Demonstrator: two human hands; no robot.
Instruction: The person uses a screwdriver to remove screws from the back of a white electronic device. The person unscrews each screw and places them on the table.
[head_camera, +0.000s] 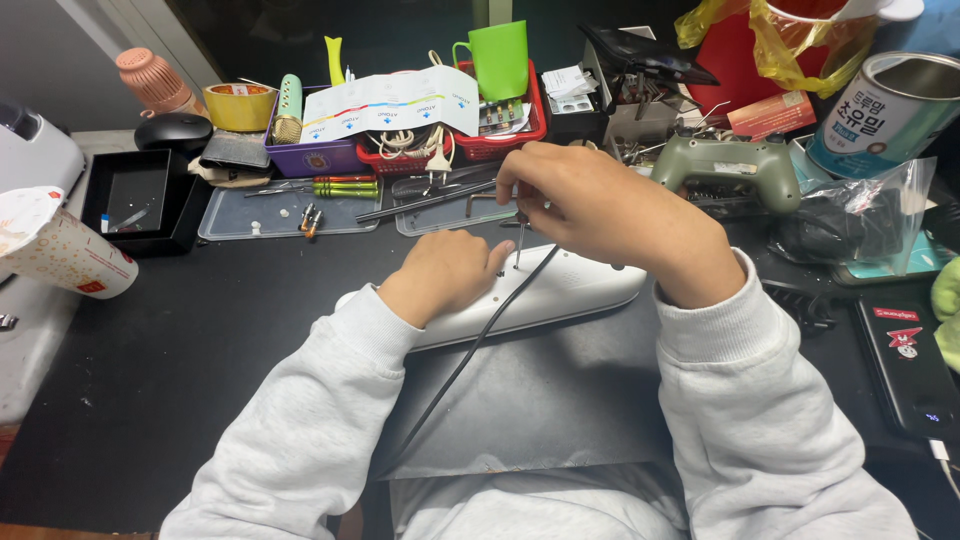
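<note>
pinched between the fingertips of my right hand (590, 205) is a thin screwdriver (520, 240), its shaft standing upright with the tip down on the white plastic casing (570, 285). my left hand (440, 275) is curled closed on top of the same casing, pressing it to the desk, one finger stretched toward the screwdriver's tip; i can't tell whether anything is tucked under that hand. the casing is long and rounded and lies across a grey mat (540, 400) on the black desk (170, 370), right in front of me. a black cable (470, 350) runs from near the tip down over the casing and the mat toward my lap. well behind my hands sit a green game controller (725, 165), a clear tray (285, 210) with red and green tools, and a green mug (497, 58). a paper cup (60, 250) lies at the far left.
</note>
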